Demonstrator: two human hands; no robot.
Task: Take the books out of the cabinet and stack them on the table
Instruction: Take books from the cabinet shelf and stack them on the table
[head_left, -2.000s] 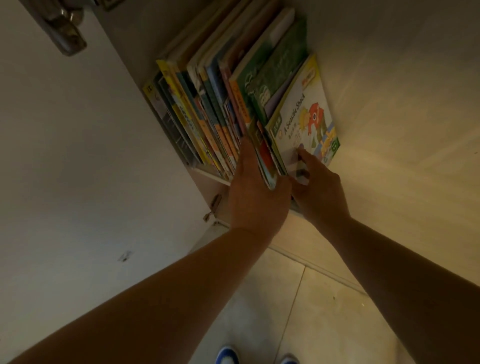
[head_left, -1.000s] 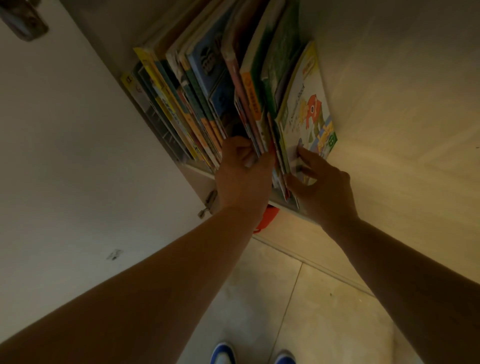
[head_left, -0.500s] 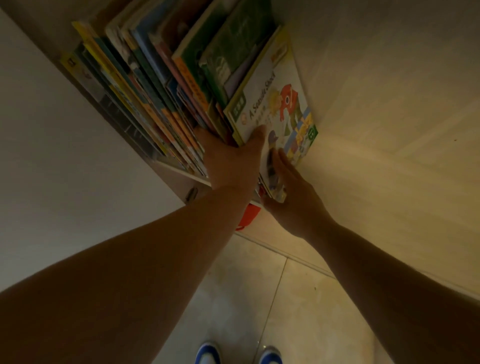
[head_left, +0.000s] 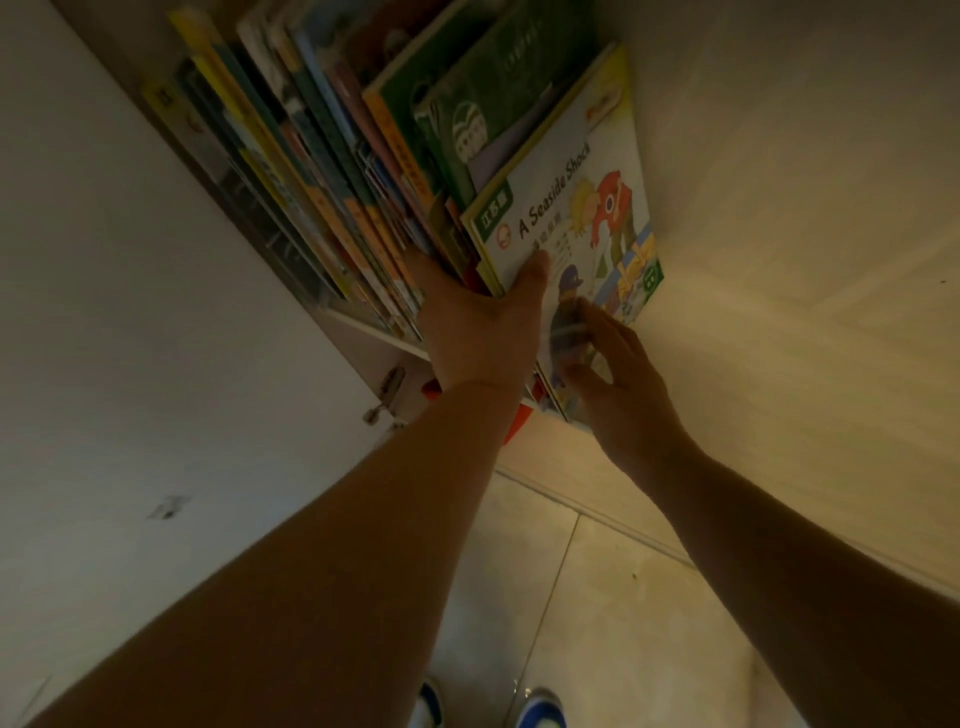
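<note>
Where the cabinet shelf (head_left: 374, 332) ends at its pale front edge, a row of thin picture books (head_left: 332, 171) stands packed together, leaning toward the left. The left hand (head_left: 480, 332) reaches into the row at its right end, its thumb laid on the front cover of the outermost book (head_left: 576, 208) and its fingers hidden behind that cover, so it pinches this book, perhaps with one or two behind it; how many cannot be told. The right hand (head_left: 618, 384) lies just right of the left hand, fingers spread and nearly straight, pressing flat on the lower part of the same cover without curling round it. That cover is white with a yellow-green border and reads "A Seaside Shock", with small characters beneath the title too fine to read, a green tag at the upper left, a red round mark and cartoon figures. Left of the fingers, the other books are pressed spine to spine with no gap. Right of the fingers, the cabinet's pale side wall (head_left: 779, 208) stands close to the cover's far edge, leaving a narrow wedge of room. Below the hands, a door hinge (head_left: 384, 395) and something red (head_left: 517, 423) show under the shelf edge, and tiled floor (head_left: 597, 597) lies open beneath the arms, with blue-and-white shoes (head_left: 537, 709) at the bottom.
</note>
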